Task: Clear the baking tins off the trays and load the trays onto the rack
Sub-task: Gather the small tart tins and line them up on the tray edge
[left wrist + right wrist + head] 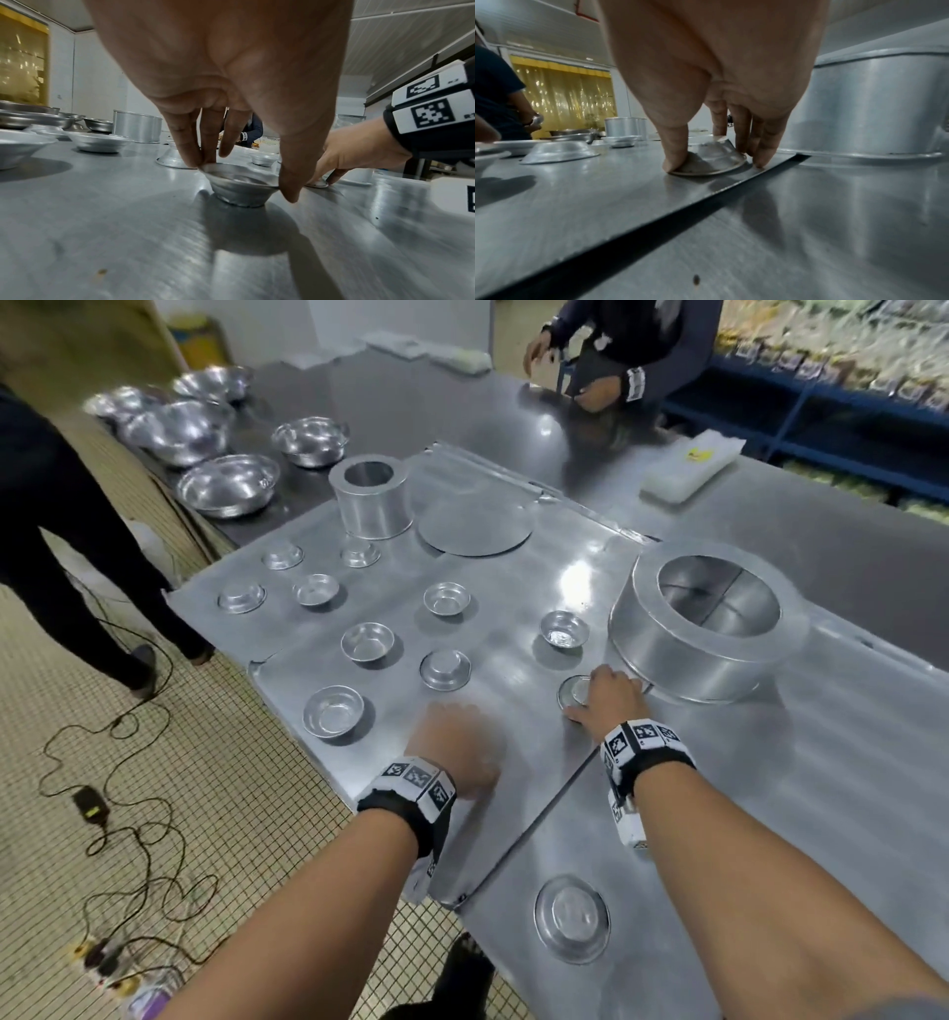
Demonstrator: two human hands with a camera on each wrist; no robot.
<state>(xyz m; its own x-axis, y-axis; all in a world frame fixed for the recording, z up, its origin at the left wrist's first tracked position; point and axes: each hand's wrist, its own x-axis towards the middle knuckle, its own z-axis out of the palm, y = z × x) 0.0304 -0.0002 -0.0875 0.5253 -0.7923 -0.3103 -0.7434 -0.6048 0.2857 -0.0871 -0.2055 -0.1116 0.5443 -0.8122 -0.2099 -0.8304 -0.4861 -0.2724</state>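
Flat aluminium trays (390, 721) lie on the steel table, dotted with several small round tins, some upright and some upside down. My left hand (457, 742) is blurred in the head view. In its wrist view my left hand (241, 178) pinches the rim of an upright small tin (239, 190) between fingertips and thumb. My right hand (606, 695) grips an upside-down small tin (572, 690) by the tray's right edge. The wrist view shows that upside-down tin (706, 164) between thumb and fingers of my right hand (713, 162). Both tins sit on the tray.
A wide ring tin (708, 629) stands just right of my right hand. A tall cylinder tin (369, 500) and a flat disc (475, 526) sit further back. One small tin (572, 916) lies on the table near me. Steel bowls (226, 482), two people and floor cables (128, 814) surround the table.
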